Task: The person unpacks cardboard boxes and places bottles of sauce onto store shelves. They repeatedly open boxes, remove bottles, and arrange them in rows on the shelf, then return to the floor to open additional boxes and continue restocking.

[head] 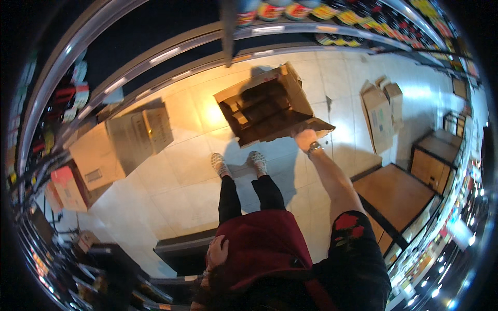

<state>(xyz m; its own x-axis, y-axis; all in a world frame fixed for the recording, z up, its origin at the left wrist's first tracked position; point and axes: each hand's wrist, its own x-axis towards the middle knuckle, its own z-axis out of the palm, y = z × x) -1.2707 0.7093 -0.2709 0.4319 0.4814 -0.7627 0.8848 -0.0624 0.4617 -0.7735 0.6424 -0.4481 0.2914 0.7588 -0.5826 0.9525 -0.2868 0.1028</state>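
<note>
An opened cardboard box [303, 93] lies on the tiled floor in front of my feet, its dark inside facing up. My right hand [305, 139] grips the torn near flap [321, 126] of this box, with the arm stretched out and a watch on the wrist. The fingertips are partly hidden by the hand itself. My left hand [218, 252] rests against the red apron [260, 245] at my waist, fingers slightly apart and holding nothing.
Cardboard boxes [101, 155] stand at the left beside the shelf. Flattened cardboard [377, 116] leans at the right, near wooden cabinets [397, 190]. A shelf rail [268, 29] with packaged goods runs across the far side. Another shelf unit [183, 252] is close behind me.
</note>
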